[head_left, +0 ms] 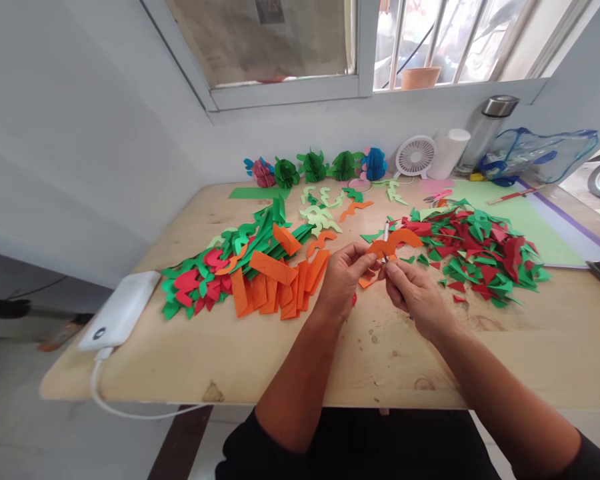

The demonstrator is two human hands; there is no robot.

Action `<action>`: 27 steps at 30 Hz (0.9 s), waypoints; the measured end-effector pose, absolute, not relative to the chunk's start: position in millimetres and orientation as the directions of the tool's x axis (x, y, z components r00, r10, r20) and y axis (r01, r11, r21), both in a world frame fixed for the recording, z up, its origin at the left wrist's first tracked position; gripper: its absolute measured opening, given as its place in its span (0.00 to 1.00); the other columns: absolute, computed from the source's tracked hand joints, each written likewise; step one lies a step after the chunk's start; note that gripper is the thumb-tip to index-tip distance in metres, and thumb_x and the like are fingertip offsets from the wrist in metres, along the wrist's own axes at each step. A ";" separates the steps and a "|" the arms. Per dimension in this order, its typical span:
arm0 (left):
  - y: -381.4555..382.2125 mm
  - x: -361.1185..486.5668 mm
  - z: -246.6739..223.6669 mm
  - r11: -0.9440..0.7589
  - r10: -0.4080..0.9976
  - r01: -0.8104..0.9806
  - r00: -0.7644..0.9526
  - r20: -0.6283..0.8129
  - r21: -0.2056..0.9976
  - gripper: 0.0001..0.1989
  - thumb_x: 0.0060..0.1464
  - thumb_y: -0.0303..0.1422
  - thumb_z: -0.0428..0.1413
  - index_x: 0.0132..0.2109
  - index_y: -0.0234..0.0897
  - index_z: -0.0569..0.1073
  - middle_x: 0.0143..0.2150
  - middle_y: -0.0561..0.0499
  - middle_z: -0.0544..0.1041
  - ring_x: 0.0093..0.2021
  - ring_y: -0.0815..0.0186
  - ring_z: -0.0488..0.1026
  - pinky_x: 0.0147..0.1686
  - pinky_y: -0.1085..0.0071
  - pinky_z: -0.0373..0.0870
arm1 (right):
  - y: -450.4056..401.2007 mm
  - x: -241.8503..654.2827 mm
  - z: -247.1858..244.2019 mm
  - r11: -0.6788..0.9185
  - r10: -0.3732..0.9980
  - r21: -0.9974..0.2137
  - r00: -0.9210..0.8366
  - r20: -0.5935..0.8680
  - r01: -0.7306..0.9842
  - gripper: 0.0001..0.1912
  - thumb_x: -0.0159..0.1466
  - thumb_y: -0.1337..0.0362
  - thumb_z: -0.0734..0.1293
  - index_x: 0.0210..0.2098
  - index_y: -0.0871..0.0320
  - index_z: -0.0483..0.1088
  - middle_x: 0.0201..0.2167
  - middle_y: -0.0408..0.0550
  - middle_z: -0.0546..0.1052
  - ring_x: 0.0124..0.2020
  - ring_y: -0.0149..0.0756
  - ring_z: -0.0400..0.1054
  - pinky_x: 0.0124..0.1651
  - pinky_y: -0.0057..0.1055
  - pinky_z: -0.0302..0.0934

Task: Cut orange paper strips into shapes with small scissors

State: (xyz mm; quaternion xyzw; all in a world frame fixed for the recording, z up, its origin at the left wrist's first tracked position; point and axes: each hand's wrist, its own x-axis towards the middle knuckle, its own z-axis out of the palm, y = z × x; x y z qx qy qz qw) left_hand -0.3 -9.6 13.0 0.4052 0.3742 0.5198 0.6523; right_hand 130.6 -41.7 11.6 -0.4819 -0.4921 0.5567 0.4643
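Observation:
My left hand [347, 273] pinches a curved strip of orange paper [405, 239] above the middle of the table. Closed close beside it, my right hand [416, 290] grips what look like scissors [386, 230]. Their pale, narrow blade rises by the orange strip, and the handles are hidden in my fingers. To the left lie several folded orange paper pieces [275, 280], next to green folded strips [267, 227] and red petal-like cutouts [213, 270]. Wavy pale green cutouts [320, 219] lie beyond my hands.
A heap of red and green paper scraps [480, 250] spreads at the right. Along the wall stand green honeycomb paper figures [313, 167], a small white fan [416, 157] and a glass bottle [487, 130]. A white power bank [120, 310] with a cable sits at the left edge.

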 end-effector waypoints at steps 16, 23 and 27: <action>-10.3 -0.7 14.6 0.133 0.985 -0.367 0.154 -0.081 0.921 0.08 0.43 0.35 0.60 0.28 0.36 0.71 0.25 0.52 0.74 0.27 0.70 0.70 0.33 0.70 0.67 | -42.3 129.1 13.6 -0.082 0.990 -0.996 -0.118 -0.079 -0.018 0.22 0.60 0.44 0.62 0.27 0.57 0.65 0.10 0.33 0.56 0.12 0.23 0.44 0.15 0.25 0.37; -10.5 -1.1 16.3 0.113 0.991 -0.373 0.108 -0.078 0.921 0.08 0.44 0.35 0.60 0.27 0.36 0.70 0.24 0.53 0.74 0.26 0.71 0.69 0.32 0.72 0.66 | -42.8 130.1 12.8 -0.124 0.984 -0.992 -0.136 -0.118 -0.036 0.21 0.61 0.44 0.62 0.28 0.57 0.65 0.10 0.33 0.56 0.13 0.23 0.43 0.15 0.24 0.37; -10.5 -0.8 15.0 0.124 0.987 -0.375 0.143 -0.075 0.919 0.08 0.43 0.35 0.61 0.27 0.36 0.70 0.24 0.53 0.74 0.26 0.70 0.69 0.32 0.71 0.66 | -42.8 130.6 11.8 -0.110 0.985 -0.993 -0.138 -0.104 -0.042 0.21 0.61 0.45 0.62 0.28 0.57 0.66 0.10 0.33 0.56 0.13 0.23 0.44 0.15 0.24 0.38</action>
